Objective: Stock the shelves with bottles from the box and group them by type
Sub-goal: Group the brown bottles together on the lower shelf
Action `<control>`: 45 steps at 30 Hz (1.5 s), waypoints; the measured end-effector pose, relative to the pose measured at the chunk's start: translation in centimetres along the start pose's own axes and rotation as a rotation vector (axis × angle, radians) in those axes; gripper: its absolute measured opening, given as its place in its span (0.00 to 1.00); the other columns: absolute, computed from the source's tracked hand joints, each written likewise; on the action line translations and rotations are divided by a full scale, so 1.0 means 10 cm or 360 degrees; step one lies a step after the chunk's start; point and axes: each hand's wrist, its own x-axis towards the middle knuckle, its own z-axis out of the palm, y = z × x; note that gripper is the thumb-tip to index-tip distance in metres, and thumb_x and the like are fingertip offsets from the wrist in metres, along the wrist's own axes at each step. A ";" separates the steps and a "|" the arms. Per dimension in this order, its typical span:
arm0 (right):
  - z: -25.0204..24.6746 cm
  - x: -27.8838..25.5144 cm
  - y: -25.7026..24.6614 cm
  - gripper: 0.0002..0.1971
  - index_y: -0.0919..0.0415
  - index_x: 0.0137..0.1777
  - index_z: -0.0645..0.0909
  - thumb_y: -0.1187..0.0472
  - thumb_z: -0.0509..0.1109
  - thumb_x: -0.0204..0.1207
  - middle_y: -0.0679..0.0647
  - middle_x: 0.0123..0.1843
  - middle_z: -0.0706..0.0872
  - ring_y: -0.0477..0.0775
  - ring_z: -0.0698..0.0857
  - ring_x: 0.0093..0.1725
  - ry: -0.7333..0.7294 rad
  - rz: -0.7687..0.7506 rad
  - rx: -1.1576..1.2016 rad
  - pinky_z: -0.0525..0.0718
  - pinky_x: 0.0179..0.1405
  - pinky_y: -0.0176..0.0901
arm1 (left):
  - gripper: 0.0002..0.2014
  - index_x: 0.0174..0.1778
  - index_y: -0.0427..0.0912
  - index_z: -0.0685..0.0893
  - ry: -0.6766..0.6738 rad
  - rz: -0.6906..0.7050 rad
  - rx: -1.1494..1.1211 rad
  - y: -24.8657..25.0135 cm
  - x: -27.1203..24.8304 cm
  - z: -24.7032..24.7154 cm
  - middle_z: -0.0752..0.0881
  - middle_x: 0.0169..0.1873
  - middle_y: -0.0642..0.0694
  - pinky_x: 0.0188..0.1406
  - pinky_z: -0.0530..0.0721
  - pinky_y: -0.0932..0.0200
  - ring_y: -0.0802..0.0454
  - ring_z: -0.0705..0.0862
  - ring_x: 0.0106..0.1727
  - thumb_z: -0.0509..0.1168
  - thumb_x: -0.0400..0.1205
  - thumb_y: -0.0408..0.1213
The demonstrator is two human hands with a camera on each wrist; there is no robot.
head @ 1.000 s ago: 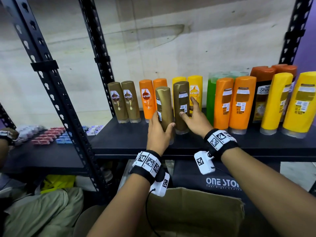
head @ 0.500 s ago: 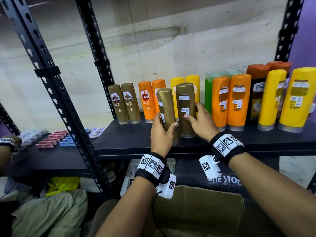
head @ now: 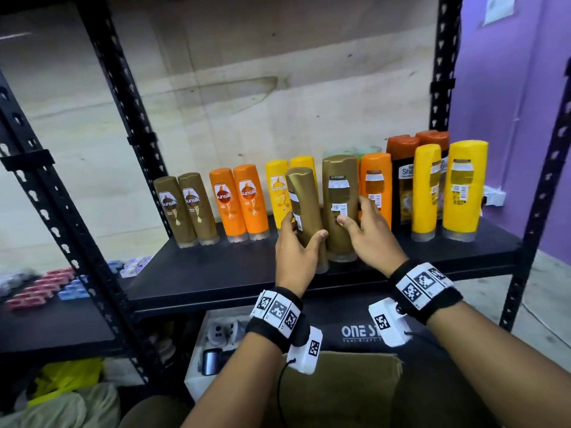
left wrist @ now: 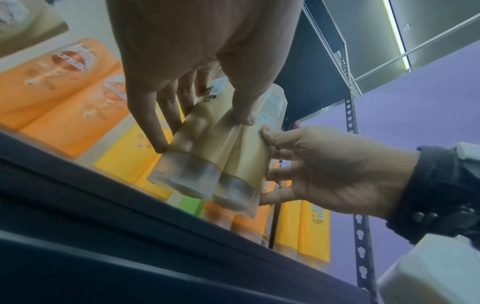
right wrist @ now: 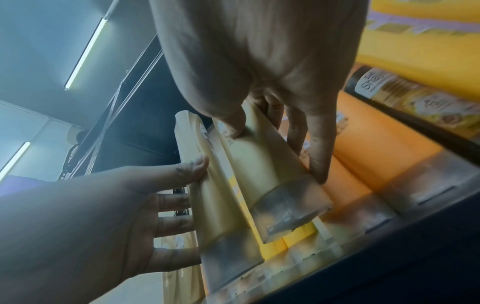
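Two tall gold-brown bottles are at the front of the black shelf (head: pixel 231 273), back labels toward me. My left hand (head: pixel 301 233) grips the left bottle (head: pixel 304 208) low down, thumb on its right side, and it leans left. My right hand (head: pixel 353 213) grips the upright right bottle (head: pixel 340 193). In the left wrist view the left hand (left wrist: pixel 202 131) pinches its bottle (left wrist: pixel 197 144), which touches the other bottle (left wrist: pixel 246 160). In the right wrist view the right hand (right wrist: pixel 275 152) holds its bottle (right wrist: pixel 265 170). I cannot tell whether the clear caps touch the shelf.
Small bottles line the back of the shelf: two brown Sunsilk (head: pixel 185 208), two orange (head: pixel 239 202), yellow (head: pixel 276 193). To the right stand larger orange (head: pixel 375 186), dark (head: pixel 404 180) and yellow bottles (head: pixel 463 189). A cardboard box (head: pixel 340 390) lies below my wrists. A black upright (head: pixel 129 118) borders the left.
My right hand's fingers, straight against the bottle a second ago, now curl round it. Both gold-brown bottles sit a little further right against the back row, and the left one leans more.
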 end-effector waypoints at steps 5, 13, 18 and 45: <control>-0.23 -0.07 0.11 0.23 0.59 0.78 0.69 0.55 0.67 0.86 0.57 0.75 0.77 0.54 0.76 0.74 0.0057 0.0023 -0.0028 0.75 0.71 0.46 | 0.40 0.84 0.44 0.65 -0.0054 0.0015 -0.0010 0.07 -0.04 0.21 0.81 0.74 0.43 0.72 0.81 0.44 0.48 0.81 0.73 0.77 0.79 0.46; -0.49 -0.17 0.27 0.21 0.57 0.76 0.71 0.54 0.67 0.86 0.55 0.73 0.78 0.53 0.77 0.72 0.0108 0.0095 -0.0094 0.77 0.70 0.47 | 0.36 0.81 0.46 0.69 -0.0085 0.0053 -0.0049 0.15 -0.12 0.54 0.84 0.69 0.46 0.70 0.82 0.47 0.51 0.82 0.69 0.77 0.79 0.44; -0.58 -0.22 0.38 0.22 0.58 0.77 0.71 0.55 0.68 0.86 0.55 0.73 0.78 0.52 0.77 0.71 0.0153 0.0085 -0.0132 0.74 0.66 0.41 | 0.36 0.82 0.46 0.68 -0.0133 0.0057 -0.0042 0.16 -0.16 0.72 0.82 0.72 0.47 0.72 0.80 0.46 0.49 0.81 0.72 0.76 0.79 0.45; -0.68 -0.11 0.52 0.30 0.55 0.82 0.65 0.49 0.70 0.83 0.55 0.78 0.76 0.55 0.77 0.74 -0.0008 0.0236 -0.0324 0.80 0.72 0.53 | 0.24 0.72 0.43 0.75 0.0042 0.0107 0.0109 0.17 -0.26 0.90 0.74 0.65 0.48 0.68 0.83 0.50 0.51 0.80 0.65 0.73 0.82 0.41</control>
